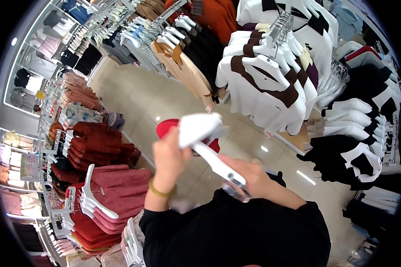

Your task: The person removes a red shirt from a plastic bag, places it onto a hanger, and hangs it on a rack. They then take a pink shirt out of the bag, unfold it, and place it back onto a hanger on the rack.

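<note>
A white handheld garment steamer [214, 161] is held up in front of my body, slanting from upper left to lower right. Its broad white head [199, 129] is at the upper end, and a dark button panel and a clear part show at the lower end. My right hand [249, 177] is wrapped round the lower handle. At the head's left edge, my left hand [169, 153] is closed against it, slightly blurred, with some fingers hidden. Behind the steamer is a red rounded object [166, 127], mostly covered, whose kind I cannot make out.
White and brown tops [263, 89] hang ahead right, with black and white garments [343, 158] farther right. Pink tops [122, 187] and rust-red clothes [96, 144] hang close on my left. Tan garments [182, 71] hang ahead. Glossy tiled floor [133, 100] runs between the racks.
</note>
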Motion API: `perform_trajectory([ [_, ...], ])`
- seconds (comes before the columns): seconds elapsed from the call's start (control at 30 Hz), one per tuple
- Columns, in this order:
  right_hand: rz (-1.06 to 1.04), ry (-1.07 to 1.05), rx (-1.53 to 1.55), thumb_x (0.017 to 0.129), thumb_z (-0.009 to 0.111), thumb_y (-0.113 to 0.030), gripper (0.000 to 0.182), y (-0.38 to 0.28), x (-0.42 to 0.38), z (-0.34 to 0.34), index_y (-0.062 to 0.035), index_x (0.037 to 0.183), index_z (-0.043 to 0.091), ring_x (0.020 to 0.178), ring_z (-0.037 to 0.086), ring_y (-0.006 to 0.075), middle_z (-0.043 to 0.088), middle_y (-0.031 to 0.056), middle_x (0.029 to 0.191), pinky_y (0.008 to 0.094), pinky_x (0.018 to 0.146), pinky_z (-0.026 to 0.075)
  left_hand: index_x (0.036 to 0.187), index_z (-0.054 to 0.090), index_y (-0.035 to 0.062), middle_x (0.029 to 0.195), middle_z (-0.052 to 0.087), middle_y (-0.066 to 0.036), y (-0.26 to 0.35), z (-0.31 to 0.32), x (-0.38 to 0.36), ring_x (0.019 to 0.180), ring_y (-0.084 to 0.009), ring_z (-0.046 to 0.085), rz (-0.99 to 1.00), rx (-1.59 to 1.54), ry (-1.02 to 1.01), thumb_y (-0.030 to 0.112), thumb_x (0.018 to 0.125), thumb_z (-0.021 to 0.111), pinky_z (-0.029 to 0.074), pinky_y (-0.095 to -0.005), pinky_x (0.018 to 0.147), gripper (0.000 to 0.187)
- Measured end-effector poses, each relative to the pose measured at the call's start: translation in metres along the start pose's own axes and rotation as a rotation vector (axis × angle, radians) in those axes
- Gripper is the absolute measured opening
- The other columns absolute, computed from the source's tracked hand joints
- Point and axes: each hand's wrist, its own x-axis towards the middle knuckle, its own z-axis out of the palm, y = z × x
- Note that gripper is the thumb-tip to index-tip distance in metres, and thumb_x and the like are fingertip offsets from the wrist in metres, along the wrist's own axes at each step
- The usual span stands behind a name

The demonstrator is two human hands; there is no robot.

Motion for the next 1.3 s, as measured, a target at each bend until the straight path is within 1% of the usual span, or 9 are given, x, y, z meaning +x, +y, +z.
perform_trajectory([
  [0.17,-0.090,0.064,0.001,0.066,0.066,-0.001,0.046,0.033,-0.003,-0.007,0.0000,0.111,0.056,0.071,0.062,0.0342,0.061,0.0165,0.086,0.0381,0.065,0.050,0.084,0.053,-0.0031,0.069,0.054,-0.015,0.049,-0.011,-0.006,0.057,-0.0299,0.055,0.159,-0.543,-0.311,0.004,0.063,0.067,0.044,-0.0333,0.051,0.026],
  [0.27,-0.110,0.063,0.127,0.071,0.068,-0.005,0.039,0.029,0.002,-0.029,0.0012,0.108,0.057,0.073,0.063,0.0324,0.063,0.0162,0.087,0.0353,0.068,0.050,0.092,0.056,-0.0022,0.088,0.057,-0.017,0.048,-0.009,0.022,0.074,-0.0294,0.058,0.466,-0.471,0.000,0.013,0.066,0.070,0.046,-0.0372,0.067,0.034],
  [0.3,-0.094,0.009,0.130,0.074,0.070,-0.009,0.035,0.029,0.003,-0.038,0.0023,0.105,0.058,0.074,0.063,0.0294,0.064,0.0154,0.089,0.0325,0.069,0.049,0.100,0.057,-0.0001,0.103,0.056,-0.016,0.053,-0.015,0.031,0.087,-0.0319,0.057,0.518,-0.074,-0.020,0.025,0.068,0.073,0.044,-0.0400,0.080,0.044],
  [0.43,-0.091,-0.037,0.322,0.075,0.070,-0.014,0.033,0.018,0.012,-0.067,0.0038,0.102,0.060,0.071,0.063,0.0251,0.065,0.0137,0.088,0.0303,0.069,0.050,0.092,0.060,0.0026,0.076,0.055,-0.006,0.038,0.007,0.032,0.068,-0.0202,0.056,0.555,0.125,-0.239,0.021,0.067,0.064,0.042,-0.0305,0.065,0.031],
  [0.6,-0.120,0.167,0.283,0.074,0.070,-0.021,0.034,0.059,0.006,-0.108,0.0017,0.099,0.064,0.082,0.063,0.0235,0.066,0.0133,0.094,0.0330,0.075,0.049,0.071,0.055,0.0060,0.058,0.045,-0.001,0.035,0.009,0.027,0.050,-0.0157,0.048,0.557,0.229,0.033,0.015,0.064,0.059,0.036,-0.0273,0.052,0.012],
  [0.67,-0.014,0.194,-0.069,0.072,0.070,-0.017,0.036,0.069,0.016,-0.104,0.0002,0.103,0.062,0.089,0.062,0.0253,0.065,0.0131,0.097,0.0332,0.080,0.048,0.071,0.056,0.0058,0.057,0.046,-0.002,0.033,0.006,0.026,0.051,-0.0167,0.050,0.506,0.234,0.028,0.015,0.065,0.058,0.037,-0.0275,0.053,0.012],
  [0.87,0.335,-0.115,0.099,0.064,0.066,-0.004,0.032,0.140,-0.004,-0.058,-0.0021,0.096,0.063,0.083,0.061,0.0314,0.062,0.0165,0.086,0.0352,0.074,0.047,0.072,0.056,0.0040,0.058,0.049,-0.004,0.027,-0.002,0.016,0.053,-0.0191,0.053,0.447,0.258,0.054,0.016,0.063,0.057,0.041,-0.0299,0.054,0.015],
  [1.0,0.270,0.104,-0.056,0.064,0.063,-0.005,0.020,0.155,-0.013,-0.066,-0.0038,0.084,0.064,0.075,0.059,0.0330,0.059,0.0146,0.079,0.0365,0.067,0.047,0.075,0.058,0.0019,0.064,0.056,-0.008,0.007,-0.012,-0.002,0.056,-0.0247,0.056,0.296,0.359,0.115,0.017,0.064,0.061,0.042,-0.0317,0.051,0.019],
  [1.3,0.316,0.061,-0.313,0.059,0.048,0.010,0.037,0.113,0.008,-0.100,-0.0025,0.093,0.058,0.087,0.056,0.0347,0.057,0.0130,0.095,0.0390,0.075,0.045,0.083,0.058,-0.0014,0.064,0.053,-0.009,-0.024,-0.004,-0.043,0.054,-0.0277,0.053,0.157,0.497,0.115,0.015,0.069,0.065,0.039,-0.0354,0.049,0.023],
])
